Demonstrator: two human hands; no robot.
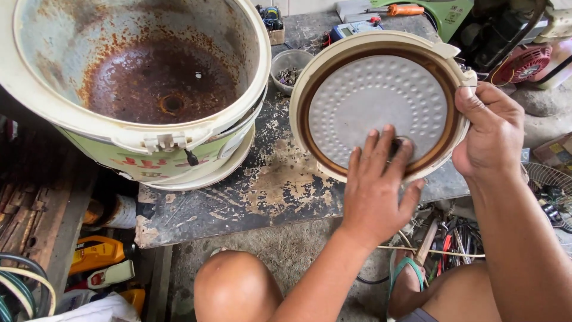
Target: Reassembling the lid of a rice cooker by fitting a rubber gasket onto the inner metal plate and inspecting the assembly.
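Note:
A round cream rice-cooker lid [381, 59] is held tilted over the worn table, its dimpled metal inner plate [375, 101] ringed by a brown gasket facing me. My right hand [491, 131] grips the lid's right rim. My left hand [378, 188] lies flat on the plate's lower part, fingertips spread around a small round fitting near the gasket. The cooker body [143, 77] stands at left, its empty inside rusty brown.
A small grey bowl of metal bits [290, 68] sits between body and lid. A meter and an orange-handled tool [405, 9] lie at the back. Loose tools and wires [447, 244] lie on the floor right; yellow tools [98, 253] at lower left. My knees are below the table edge.

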